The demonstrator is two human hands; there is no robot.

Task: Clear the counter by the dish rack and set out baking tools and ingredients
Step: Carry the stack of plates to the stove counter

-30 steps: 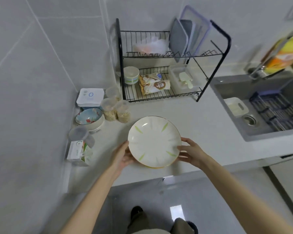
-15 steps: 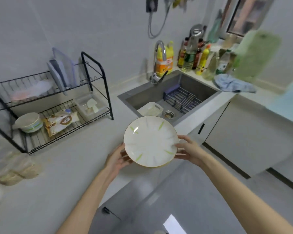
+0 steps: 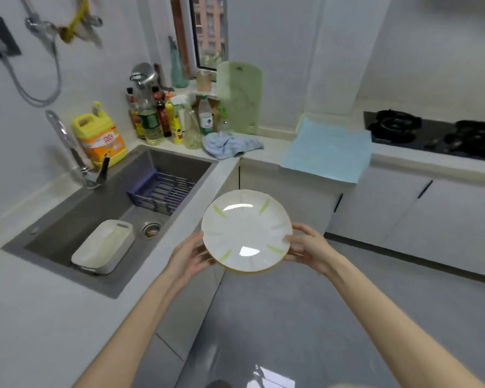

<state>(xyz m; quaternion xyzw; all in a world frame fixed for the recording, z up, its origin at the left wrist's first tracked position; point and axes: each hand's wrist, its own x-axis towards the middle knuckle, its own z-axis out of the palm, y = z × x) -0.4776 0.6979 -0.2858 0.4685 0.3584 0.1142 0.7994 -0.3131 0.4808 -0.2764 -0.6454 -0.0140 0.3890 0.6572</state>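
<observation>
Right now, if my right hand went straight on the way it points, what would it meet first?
The plate that your right hand grips. Beyond it, probably the counter edge beside the sink, though depth is unclear.

Your left forearm (image 3: 146, 317) and right forearm (image 3: 387, 317) are bare and reach forward, closing in on the plate (image 3: 247, 231) from below it. Your left hand (image 3: 191, 257) grips the plate's left rim, with the thumb at the edge and the fingers curled beneath. Your right hand (image 3: 310, 247) grips the right rim, with the thumb above and the fingers tucked under. Both wrists are nearly straight, level with the plate's lower half.
</observation>
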